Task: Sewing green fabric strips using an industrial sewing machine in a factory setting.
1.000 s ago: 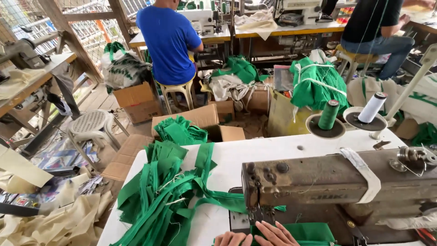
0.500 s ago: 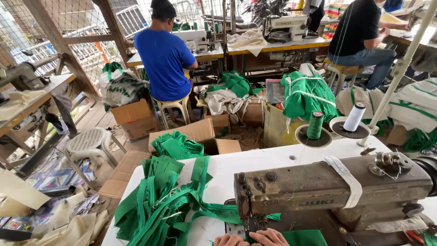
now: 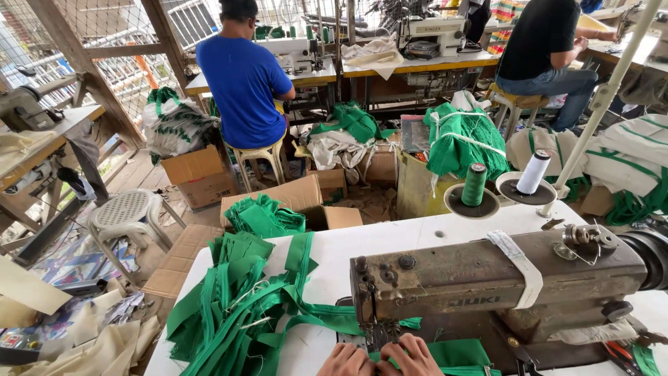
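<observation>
Where green fabric (image 3: pixel 456 354) passes under the needle area of the worn grey sewing machine (image 3: pixel 487 278), at the near edge of the white table (image 3: pixel 390 240), lies flat, pressed down. Left hand (image 3: pixel 346 361) and right hand (image 3: pixel 412 355) side by side, touching, fingers flat on the cloth rather than clamped round it, fingertips just short of the presser foot (image 3: pixel 381 334). Heaped towards the table's left edge: green straps (image 3: pixel 236 313), trailing one strip up to the machine. Behind the machine, near the far edge: green thread cone (image 3: pixel 474 184) and white thread cone (image 3: pixel 534 172). Beyond, a person in blue (image 3: pixel 243 80) seated at another machine.

Likely trouble: fingertips so near the needle could be caught should the cloth feed suddenly; the trailing strip may snag and drag the seam askew.
</observation>
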